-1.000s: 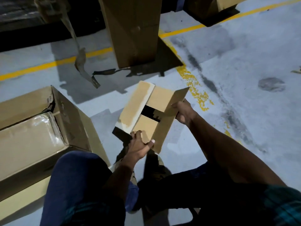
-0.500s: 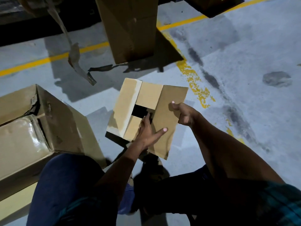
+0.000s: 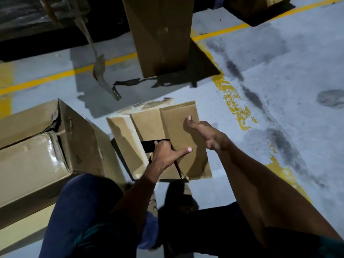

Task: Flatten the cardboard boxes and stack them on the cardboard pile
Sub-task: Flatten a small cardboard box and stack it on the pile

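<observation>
Head view: I'm looking down at the small cardboard box point(image 3: 167, 138), sitting dead centre just ahead of my knees on the grey floor point(image 3: 279, 90). It's plain brown, its top flaps folded over one another, with a dark rectangular gap in the middle where they don't meet. A pale torn strip runs along the flap at its 10 o'clock side, where the surface layer looks peeled. I can't read any printing, label or brand on it.

My left hand point(image 3: 165, 153) is at the gap, fingers curled down into the dark slot and hooked on the flap edge, thumb stretched flat toward 3 o'clock across the right flap. My right hand point(image 3: 204, 135) comes in from 4 o'clock, thumb on the right flap's face; its fingers are hidden behind the edge, so I can't tell whether it grips.

At 9 o'clock lies a large box point(image 3: 46, 155) with glossy tape on top. At 12 o'clock stands a tall box point(image 3: 160, 34), with a loose tape strip point(image 3: 100, 71) hanging at 11 o'clock. Yellow floor lines point(image 3: 232, 97) cross behind.
</observation>
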The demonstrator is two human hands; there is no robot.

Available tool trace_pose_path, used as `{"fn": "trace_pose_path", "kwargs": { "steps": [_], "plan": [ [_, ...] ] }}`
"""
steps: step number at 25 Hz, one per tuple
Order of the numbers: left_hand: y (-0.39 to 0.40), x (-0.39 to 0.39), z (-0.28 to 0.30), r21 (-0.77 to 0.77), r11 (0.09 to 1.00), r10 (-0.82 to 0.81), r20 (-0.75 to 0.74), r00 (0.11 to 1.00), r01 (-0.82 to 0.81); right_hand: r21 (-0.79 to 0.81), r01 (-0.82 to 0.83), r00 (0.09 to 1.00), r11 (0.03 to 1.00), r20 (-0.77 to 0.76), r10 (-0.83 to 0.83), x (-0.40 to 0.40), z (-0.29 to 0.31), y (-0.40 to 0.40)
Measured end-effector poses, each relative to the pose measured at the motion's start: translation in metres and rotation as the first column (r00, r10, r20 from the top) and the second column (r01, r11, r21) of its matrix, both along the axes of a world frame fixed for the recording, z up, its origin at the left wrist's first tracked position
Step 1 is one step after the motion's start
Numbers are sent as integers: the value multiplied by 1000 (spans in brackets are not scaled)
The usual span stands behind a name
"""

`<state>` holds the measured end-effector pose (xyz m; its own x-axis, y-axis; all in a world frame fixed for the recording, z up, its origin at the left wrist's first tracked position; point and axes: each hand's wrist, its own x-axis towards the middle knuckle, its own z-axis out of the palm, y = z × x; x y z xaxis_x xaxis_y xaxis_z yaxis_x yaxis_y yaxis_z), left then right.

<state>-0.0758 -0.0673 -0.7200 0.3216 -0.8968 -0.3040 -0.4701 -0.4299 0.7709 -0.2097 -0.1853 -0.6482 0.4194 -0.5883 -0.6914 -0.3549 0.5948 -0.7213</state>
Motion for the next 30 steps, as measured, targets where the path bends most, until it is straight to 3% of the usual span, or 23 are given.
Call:
{"fn": "trace_pose_path", "kwargs": {
  "steps": [8, 12, 15, 17, 20, 22, 25, 27, 28, 30],
  "plan": [
    [11, 2, -7, 28, 998, 63, -123, 990, -60, -123, -9, 997, 992, -74, 0, 6, 5, 11],
    [3, 1, -6, 47, 999, 12, 23, 1000, -13, -306, 127, 983, 943, -90, -162, 9, -9, 8],
    [-9, -7, -2, 102, 995, 0, 194, 981, -20, -407, -6, 932, 914, -333, -143, 14, -25, 10],
    [-12, -15, -3, 117, 993, -17, 217, 976, -9, -397, -3, 935, 918, -326, -138, 27, -25, 17],
    [-13, -22, -8, 129, 979, 155, 11, 988, -155, -353, -117, 943, 928, -332, -7, 51, -19, 25],
    [-8, -26, -6, 72, 943, 332, -160, 930, -325, -389, -257, 899, 885, -431, 71, 61, -23, 27],
    [4, -34, -2, 31, 979, 205, -240, 949, -203, -495, -369, 809, 787, -588, 10, 61, -28, 28],
    [8, -34, -3, -29, 999, 25, -121, 992, -28, -496, -449, 761, 743, -648, 27, 54, -27, 28],
    [7, -35, -4, -2, 998, -57, -44, 997, 57, -476, -480, 738, 737, -673, 46, 48, -26, 27],
    [1, -37, -1, 102, 973, -201, -47, 978, 205, -431, -514, 702, 742, -709, 75, 32, -23, 25]
  ]
}}
